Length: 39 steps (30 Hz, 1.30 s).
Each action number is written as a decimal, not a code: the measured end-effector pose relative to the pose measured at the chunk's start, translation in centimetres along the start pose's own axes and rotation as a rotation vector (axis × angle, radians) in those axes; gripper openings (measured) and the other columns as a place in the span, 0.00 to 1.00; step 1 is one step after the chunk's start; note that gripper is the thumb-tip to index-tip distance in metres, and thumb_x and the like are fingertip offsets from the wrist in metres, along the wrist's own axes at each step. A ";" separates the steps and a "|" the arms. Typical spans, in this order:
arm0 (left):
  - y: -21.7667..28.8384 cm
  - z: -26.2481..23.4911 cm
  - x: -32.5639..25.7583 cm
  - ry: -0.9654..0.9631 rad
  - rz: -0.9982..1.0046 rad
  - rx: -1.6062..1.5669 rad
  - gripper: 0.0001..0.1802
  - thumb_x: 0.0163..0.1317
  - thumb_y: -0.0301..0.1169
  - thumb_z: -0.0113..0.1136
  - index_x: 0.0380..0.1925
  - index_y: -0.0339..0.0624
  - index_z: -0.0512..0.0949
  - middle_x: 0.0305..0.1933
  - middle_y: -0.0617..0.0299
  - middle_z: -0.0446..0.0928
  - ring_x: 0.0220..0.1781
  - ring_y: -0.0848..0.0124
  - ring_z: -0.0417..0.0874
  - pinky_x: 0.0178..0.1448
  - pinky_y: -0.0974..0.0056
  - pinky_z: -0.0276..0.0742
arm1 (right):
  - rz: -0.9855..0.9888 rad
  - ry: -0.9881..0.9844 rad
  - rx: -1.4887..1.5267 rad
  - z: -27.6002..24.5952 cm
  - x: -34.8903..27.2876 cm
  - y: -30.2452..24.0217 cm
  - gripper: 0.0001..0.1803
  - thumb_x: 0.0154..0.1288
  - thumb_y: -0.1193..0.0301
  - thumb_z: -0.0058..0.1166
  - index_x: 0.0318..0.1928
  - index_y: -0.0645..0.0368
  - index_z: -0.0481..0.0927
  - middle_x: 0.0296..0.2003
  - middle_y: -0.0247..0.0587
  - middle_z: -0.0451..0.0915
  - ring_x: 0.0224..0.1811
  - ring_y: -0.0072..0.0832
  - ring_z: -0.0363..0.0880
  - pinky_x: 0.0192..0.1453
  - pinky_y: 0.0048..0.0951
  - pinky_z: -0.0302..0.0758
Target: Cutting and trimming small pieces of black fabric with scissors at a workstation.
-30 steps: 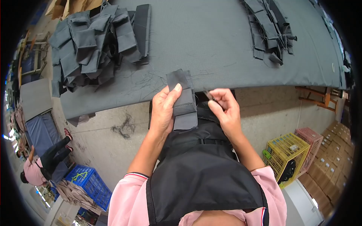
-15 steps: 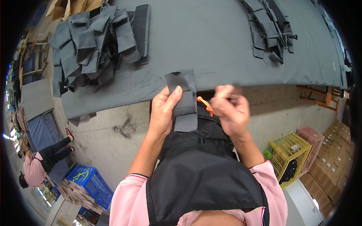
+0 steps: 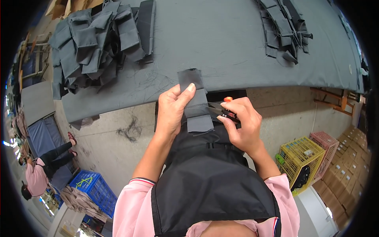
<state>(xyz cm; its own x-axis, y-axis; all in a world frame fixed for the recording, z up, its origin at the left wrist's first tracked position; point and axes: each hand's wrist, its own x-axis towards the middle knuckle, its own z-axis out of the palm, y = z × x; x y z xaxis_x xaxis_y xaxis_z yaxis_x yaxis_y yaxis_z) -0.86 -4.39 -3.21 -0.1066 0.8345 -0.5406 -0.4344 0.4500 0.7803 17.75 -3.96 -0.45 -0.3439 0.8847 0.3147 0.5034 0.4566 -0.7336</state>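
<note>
My left hand (image 3: 173, 104) pinches a dark grey sewn fabric strip (image 3: 196, 100), thumb on top, just off the near edge of the table. Folded sections and seams run across the strip, and its far end lies over the table edge. In my right hand (image 3: 244, 122) is a small pair of black-handled thread snips (image 3: 227, 112) with an orange cord. Their blades are parted, with the tips at the right edge of the strip, by a seam. A large heap of similar grey strips (image 3: 85, 39) lies on the table at the left, and a smaller bundle (image 3: 282, 29) at the right.
The grey-covered table (image 3: 205, 43) spans the far side, with loose threads on it. At lower left stand a blue crate (image 3: 96, 193) and a person (image 3: 39, 173) in pink. Yellow (image 3: 302, 162) and pink crates and stacked cardboard boxes (image 3: 343, 170) are at right.
My right hand has turned and brought the snips' blades to the strip's edge; the blades were hidden before. The strip in my left hand has straightened and shifted slightly right.
</note>
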 end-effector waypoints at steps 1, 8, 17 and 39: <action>0.0 -0.1 0.0 0.002 -0.002 0.000 0.10 0.64 0.31 0.59 0.24 0.42 0.75 0.25 0.76 0.70 0.28 0.87 0.63 0.33 0.76 0.61 | 0.001 -0.002 0.001 -0.1 0.0 -0.1 0.19 0.44 0.77 0.66 0.40 0.59 0.77 0.31 0.39 0.76 0.29 0.34 0.77 0.28 0.30 0.70; 1.3 0.3 -0.5 -0.098 -0.035 0.035 0.09 0.63 0.32 0.60 0.34 0.35 0.80 0.31 0.70 0.78 0.31 0.85 0.71 0.36 0.76 0.68 | -0.176 -0.166 -0.188 -1.3 1.5 -0.4 0.19 0.39 0.76 0.67 0.37 0.55 0.81 0.29 0.34 0.76 0.28 0.31 0.74 0.31 0.29 0.66; 0.3 -0.3 -0.2 -0.162 -0.043 0.124 0.10 0.62 0.34 0.62 0.31 0.36 0.80 0.28 0.72 0.75 0.29 0.86 0.68 0.32 0.76 0.63 | 0.183 -0.110 0.312 -0.8 1.1 -0.6 0.17 0.42 0.81 0.65 0.37 0.57 0.83 0.24 0.33 0.70 0.25 0.27 0.70 0.29 0.27 0.69; 0.0 -0.9 -0.1 -0.155 -0.041 0.228 0.10 0.62 0.30 0.60 0.38 0.36 0.81 0.33 0.66 0.81 0.33 0.83 0.78 0.39 0.75 0.73 | -0.160 -0.221 -0.026 -0.1 1.4 -0.1 0.16 0.38 0.75 0.68 0.34 0.56 0.80 0.25 0.33 0.69 0.24 0.30 0.69 0.26 0.29 0.64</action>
<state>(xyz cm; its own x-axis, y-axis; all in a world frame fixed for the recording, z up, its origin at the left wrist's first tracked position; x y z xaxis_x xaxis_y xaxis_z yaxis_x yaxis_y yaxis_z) -1.63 -4.78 -3.45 0.0524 0.8449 -0.5324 -0.2212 0.5297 0.8188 17.26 -2.77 0.13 -0.5842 0.7604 0.2837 0.4480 0.5936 -0.6685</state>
